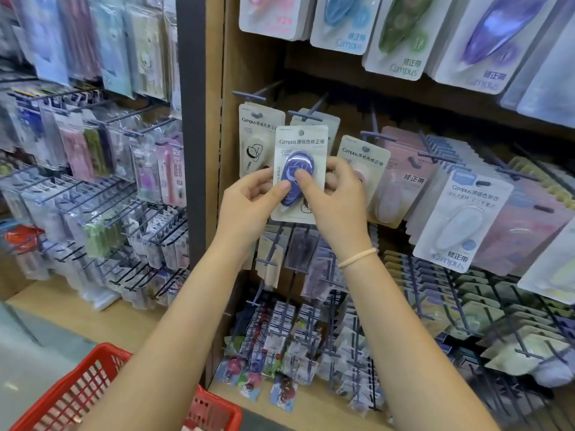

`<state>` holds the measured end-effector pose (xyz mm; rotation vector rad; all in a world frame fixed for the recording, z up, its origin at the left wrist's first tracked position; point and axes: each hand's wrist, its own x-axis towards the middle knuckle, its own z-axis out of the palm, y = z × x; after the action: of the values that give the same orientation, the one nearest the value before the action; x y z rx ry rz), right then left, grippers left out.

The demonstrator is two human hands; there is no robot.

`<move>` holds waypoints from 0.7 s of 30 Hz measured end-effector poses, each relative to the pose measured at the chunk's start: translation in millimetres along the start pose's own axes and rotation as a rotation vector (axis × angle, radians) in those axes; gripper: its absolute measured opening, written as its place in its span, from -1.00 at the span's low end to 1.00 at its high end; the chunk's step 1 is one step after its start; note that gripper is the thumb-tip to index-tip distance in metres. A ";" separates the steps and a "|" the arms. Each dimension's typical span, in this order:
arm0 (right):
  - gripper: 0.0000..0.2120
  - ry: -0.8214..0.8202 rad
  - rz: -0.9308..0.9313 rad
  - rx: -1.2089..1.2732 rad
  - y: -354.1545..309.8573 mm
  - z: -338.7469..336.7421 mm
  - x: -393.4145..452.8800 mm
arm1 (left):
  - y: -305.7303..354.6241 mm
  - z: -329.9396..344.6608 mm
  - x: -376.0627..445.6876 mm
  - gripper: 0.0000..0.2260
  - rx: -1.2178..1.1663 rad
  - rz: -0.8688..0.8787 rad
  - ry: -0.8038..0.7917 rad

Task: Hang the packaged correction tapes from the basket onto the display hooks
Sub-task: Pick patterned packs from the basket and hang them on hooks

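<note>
A packaged correction tape, a flat cream card with a glossy purple teardrop dispenser under a clear blister, is held upright in front of the display, not yet on a hook. The left hand pinches its left edge; the right hand grips its right edge, thumb on the blister. Its round punched hole sits just below a thin blue-grey metal hook, where similar cards already hang. A red plastic lattice basket waits at the lower left; its contents are hidden, so I cannot tell how many remain.

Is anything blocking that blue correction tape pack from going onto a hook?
Nothing visible does. Both hands, left hand and right hand, hold the blue pack just in front of a hook whose tip looks free.
</note>
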<state>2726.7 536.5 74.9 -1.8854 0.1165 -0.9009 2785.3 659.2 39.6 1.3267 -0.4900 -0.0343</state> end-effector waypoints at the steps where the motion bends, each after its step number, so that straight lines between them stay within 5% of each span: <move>1: -0.75 0.015 -0.002 0.010 -1.3 0.2 -0.9 | 0.7 -0.7 -0.1 -0.71 -0.010 -0.003 -0.003; 12: -0.53 0.093 -0.061 0.079 -16.6 3.0 -11.6 | 12.2 -3.7 -1.0 -0.84 -0.074 0.002 -0.060; 21: -0.68 0.098 -0.142 -0.180 10.4 7.4 -1.1 | -9.9 -2.1 14.8 -0.52 0.040 0.160 -0.057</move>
<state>2733.6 537.3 64.1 -2.0359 0.1280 -1.1123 2801.9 654.2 34.8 1.3250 -0.6466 0.0711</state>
